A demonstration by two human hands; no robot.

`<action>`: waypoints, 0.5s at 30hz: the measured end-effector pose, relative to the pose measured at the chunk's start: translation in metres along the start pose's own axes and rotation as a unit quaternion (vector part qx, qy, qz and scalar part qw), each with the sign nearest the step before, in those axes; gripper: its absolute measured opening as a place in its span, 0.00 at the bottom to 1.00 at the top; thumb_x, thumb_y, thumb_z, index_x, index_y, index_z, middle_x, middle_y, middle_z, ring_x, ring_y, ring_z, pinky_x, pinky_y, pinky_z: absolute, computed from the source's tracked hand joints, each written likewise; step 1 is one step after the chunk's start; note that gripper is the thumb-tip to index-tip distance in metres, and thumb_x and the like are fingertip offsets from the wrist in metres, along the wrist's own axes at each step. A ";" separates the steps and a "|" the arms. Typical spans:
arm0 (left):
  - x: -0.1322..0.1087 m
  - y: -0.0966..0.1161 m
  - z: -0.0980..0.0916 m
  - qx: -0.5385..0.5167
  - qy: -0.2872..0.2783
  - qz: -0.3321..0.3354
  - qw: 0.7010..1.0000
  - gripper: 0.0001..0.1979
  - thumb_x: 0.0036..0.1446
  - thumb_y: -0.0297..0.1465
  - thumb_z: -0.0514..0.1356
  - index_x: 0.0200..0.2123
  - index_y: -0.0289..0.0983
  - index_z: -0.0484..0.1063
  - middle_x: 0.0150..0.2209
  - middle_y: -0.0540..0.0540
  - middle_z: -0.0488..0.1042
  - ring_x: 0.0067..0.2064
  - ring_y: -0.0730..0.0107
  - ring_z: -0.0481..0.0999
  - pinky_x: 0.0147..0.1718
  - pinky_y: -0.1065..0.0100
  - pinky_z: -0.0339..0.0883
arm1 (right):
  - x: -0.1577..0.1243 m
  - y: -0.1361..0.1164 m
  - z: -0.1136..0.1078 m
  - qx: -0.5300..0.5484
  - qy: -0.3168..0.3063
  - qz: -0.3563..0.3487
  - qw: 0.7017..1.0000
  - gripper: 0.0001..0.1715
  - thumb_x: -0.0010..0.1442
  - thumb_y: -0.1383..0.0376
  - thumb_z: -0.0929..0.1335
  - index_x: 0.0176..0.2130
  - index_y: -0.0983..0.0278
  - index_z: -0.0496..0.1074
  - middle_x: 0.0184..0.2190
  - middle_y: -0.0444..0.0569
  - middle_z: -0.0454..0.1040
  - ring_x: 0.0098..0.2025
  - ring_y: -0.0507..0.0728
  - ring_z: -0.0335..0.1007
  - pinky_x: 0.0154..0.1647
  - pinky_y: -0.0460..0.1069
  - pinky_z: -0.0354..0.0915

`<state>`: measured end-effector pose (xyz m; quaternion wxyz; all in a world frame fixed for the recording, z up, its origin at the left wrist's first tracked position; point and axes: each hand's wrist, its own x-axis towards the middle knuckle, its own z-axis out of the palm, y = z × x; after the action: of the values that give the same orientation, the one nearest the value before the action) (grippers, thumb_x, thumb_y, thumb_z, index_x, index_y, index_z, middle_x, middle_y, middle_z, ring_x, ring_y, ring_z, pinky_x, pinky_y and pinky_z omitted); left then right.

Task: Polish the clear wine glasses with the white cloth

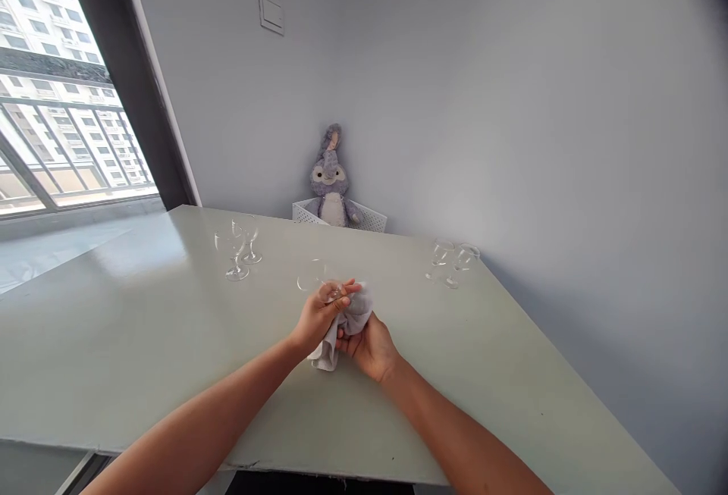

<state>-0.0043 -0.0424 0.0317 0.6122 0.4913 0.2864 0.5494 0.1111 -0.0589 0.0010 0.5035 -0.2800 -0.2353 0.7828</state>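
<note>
My left hand [319,316] is closed around a clear wine glass [312,277] lying on its side, bowl pointing left, over the pale table [142,328]. My right hand [371,345] grips a white cloth [344,327] bunched against the glass's stem end, part of it hanging below both hands. The two hands meet above the table's middle.
Two clear wine glasses [240,249] stand at the back left of the table, and two more [451,261] at the back right. A grey plush rabbit [331,180] sits in a white basket [369,217] behind the far edge. A window is at left.
</note>
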 end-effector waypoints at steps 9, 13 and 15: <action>-0.001 -0.002 0.000 0.130 0.037 0.022 0.991 0.06 0.42 0.25 0.62 0.27 0.40 0.73 0.33 0.48 0.76 0.50 0.60 0.67 0.51 0.66 0.54 | -0.002 0.004 -0.006 -0.178 0.019 -0.038 0.983 0.20 0.46 0.52 0.70 0.25 0.66 0.66 0.19 0.43 0.66 0.21 0.50 0.58 0.23 0.46 0.55; 0.003 0.001 -0.005 0.132 0.075 0.021 0.988 0.05 0.43 0.28 0.62 0.28 0.40 0.73 0.36 0.47 0.76 0.50 0.60 0.67 0.48 0.66 0.56 | -0.006 -0.011 -0.016 -0.449 0.033 -0.045 0.892 0.22 0.52 0.49 0.64 0.26 0.65 0.66 0.16 0.42 0.63 0.17 0.49 0.55 0.20 0.46 0.51; 0.005 0.000 -0.009 0.129 0.090 0.017 0.987 0.06 0.44 0.30 0.62 0.30 0.40 0.72 0.37 0.46 0.76 0.47 0.61 0.70 0.45 0.65 0.58 | -0.008 -0.018 -0.021 -0.624 0.078 -0.125 0.768 0.20 0.54 0.50 0.63 0.32 0.64 0.69 0.24 0.46 0.67 0.19 0.50 0.58 0.22 0.46 0.51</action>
<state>-0.0111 -0.0349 0.0295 0.5060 0.5191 0.4008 0.5603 0.1399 -0.0578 -0.0006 0.3281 -0.5607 -0.6645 0.3694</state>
